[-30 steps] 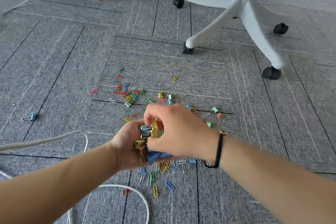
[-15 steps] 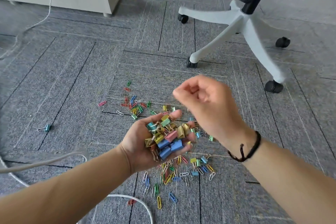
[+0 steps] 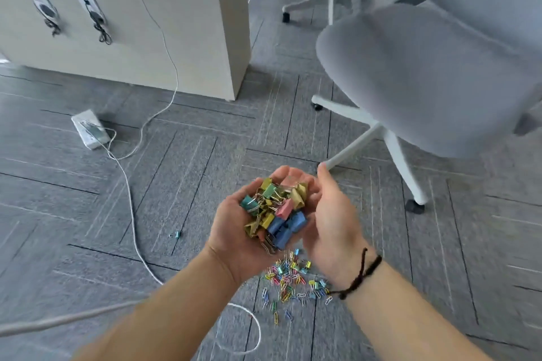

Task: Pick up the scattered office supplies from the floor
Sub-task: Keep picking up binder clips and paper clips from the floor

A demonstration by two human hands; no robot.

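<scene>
My left hand (image 3: 234, 231) is cupped palm up and holds a heap of coloured binder clips (image 3: 274, 211), yellow, teal, pink and blue. My right hand (image 3: 331, 220) is pressed edge-on against the right side of the heap, fingers straight and together. Both hands are raised above the grey carpet. Below them, several coloured paper clips (image 3: 290, 281) lie scattered on the floor. One teal binder clip (image 3: 176, 234) lies alone on the carpet to the left.
A grey office chair (image 3: 425, 73) with a white wheeled base (image 3: 366, 132) stands close on the right. A beige cabinet (image 3: 132, 23) is at the back left. A white power strip (image 3: 89, 130) and its white cable (image 3: 132, 205) cross the carpet on the left.
The view has risen and tilted up, showing cabinet and chair seat. My right hand came from above the heap down to its right side. Both hands lifted away from the floor.
</scene>
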